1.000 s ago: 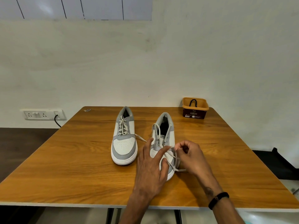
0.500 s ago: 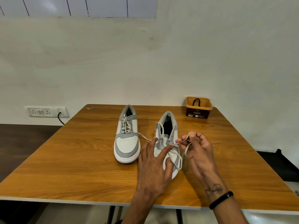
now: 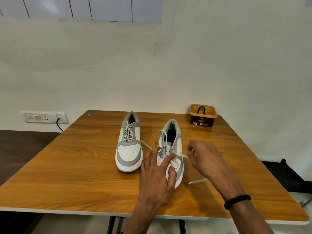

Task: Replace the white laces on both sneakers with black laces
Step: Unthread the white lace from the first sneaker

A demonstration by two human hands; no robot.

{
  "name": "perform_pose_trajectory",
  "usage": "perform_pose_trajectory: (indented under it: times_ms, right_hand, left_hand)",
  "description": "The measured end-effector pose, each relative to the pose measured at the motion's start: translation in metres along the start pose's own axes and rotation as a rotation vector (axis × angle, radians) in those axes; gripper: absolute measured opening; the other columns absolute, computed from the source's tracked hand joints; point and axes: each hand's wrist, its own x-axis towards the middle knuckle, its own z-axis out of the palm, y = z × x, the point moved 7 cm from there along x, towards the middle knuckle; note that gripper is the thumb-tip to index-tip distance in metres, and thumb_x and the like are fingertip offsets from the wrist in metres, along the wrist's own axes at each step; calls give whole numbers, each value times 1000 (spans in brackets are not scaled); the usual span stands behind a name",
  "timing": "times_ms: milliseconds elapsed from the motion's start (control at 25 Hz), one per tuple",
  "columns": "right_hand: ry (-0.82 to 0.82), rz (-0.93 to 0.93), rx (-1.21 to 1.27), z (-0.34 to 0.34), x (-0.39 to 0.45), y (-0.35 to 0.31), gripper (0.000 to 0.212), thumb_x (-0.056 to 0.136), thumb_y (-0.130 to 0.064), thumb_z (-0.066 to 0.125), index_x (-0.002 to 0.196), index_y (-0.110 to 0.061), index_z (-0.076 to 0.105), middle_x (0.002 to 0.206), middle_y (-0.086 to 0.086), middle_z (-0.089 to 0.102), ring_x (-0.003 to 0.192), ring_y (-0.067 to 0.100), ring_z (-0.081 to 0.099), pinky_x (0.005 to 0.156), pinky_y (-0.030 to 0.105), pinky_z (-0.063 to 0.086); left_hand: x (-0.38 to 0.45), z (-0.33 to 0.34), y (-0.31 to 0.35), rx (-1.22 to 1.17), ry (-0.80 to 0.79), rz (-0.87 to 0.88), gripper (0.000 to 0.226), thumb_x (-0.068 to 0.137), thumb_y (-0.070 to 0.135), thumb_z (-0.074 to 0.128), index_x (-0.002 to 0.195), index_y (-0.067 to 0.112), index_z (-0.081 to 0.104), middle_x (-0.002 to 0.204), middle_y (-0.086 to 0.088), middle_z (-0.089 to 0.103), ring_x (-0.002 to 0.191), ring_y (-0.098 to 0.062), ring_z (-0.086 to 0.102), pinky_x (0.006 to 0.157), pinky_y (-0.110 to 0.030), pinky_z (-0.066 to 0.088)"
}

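Sneakers sat side by side near the middle of the wooden table (image 3: 70, 166), toes toward the person: the left sneaker (image 3: 129, 142) was fully laced in white, while the right sneaker (image 3: 170, 149) was partly unlaced, its upper eyelets already free. A small brown tub (image 3: 203, 115) holding a black lace (image 3: 200, 108) stood at the far right corner, well apart from both shoes.

The left hand (image 3: 157, 173) lay over the toe of the right sneaker, fingers spread and straight, pressing it down without gripping. The right hand (image 3: 202, 157) was curled and pinched the white lace (image 3: 181, 155), which ran taut from the lower eyelets to its fingers; the free tip (image 3: 196, 181) lay on the table just beside the shoe.

To do this step well, the pull probably had to run outward along the line of the eyelet, one crossing at a time, with the pressing hand keeping the shoe from sliding or tipping.

Compared with half a second before, the right hand had moved outward and lower, the lace had been drawn out straighter, and its tip now rested on the table.
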Motion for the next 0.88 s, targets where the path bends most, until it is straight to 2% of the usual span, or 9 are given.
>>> perform_pose_trajectory:
  times_ms: [120,200,320,440,560,680,760,800,880]
  right_hand:
    - [-177,42,-17,32,-2,6,19,98,-39,71,111,-25,75,108,-4,74,92,9,67,77,27,58]
    - [-111,72,277,25,-3,5,13,102,-39,65,98,-29,74,102,-10,73,91,4,65,73,24,52]
    - [34,194,848,2,-5,7,15,103,-35,63,100,-23,72,107,-11,75,96,0,66,73,24,46]
    - [131,170,1178,-25,-6,7,24,108,-34,55,105,-13,66,100,2,79,58,3,53,58,26,37]
    - [271,170,906,-38,-4,14,25,104,-46,58,103,-21,62,84,3,71,66,6,60,61,28,45]
    - [-3,151,333,3,0,9,29,96,-50,69,116,-33,56,97,-11,66,83,4,63,61,19,44]
    - [-122,89,55,36,-2,10,29,96,-50,70,118,-32,64,107,-12,69,87,4,59,63,19,43]
    - [-126,75,45,41,-4,10,22,98,-48,68,112,-31,69,107,-12,71,86,4,60,65,22,47]
    - [-127,57,303,34,-6,10,14,101,-41,65,98,-31,74,92,-12,73,79,4,64,68,26,52]
  left_hand:
    - [0,-2,0,13,-5,-8,47,99,52,34,145,58,44,167,11,20,158,-12,8,127,-43,21]
    - [0,-4,1,21,-14,-10,48,99,52,33,145,58,43,168,12,19,158,-11,6,127,-41,20]
    - [-1,-4,1,1,-41,-21,50,98,54,30,146,57,42,169,12,17,158,-11,3,128,-44,21]
    - [-1,-3,2,-18,-44,-28,48,98,55,31,145,57,44,169,13,17,158,-12,4,127,-47,23]
    - [0,-2,2,-12,-30,-23,48,99,54,33,145,56,46,168,12,19,158,-12,6,126,-46,25]
    - [-1,-4,2,-8,-18,-15,47,99,52,34,144,56,46,167,11,22,158,-12,9,126,-43,23]
    - [-1,-5,3,5,-19,-15,47,99,52,32,144,56,46,167,11,22,157,-11,9,126,-42,23]
    - [-1,-5,3,4,-21,-16,47,99,52,32,144,56,46,167,11,22,157,-11,9,126,-42,23]
    - [-1,-5,4,-5,-26,-16,47,99,52,32,144,57,45,167,11,21,158,-12,7,127,-42,23]
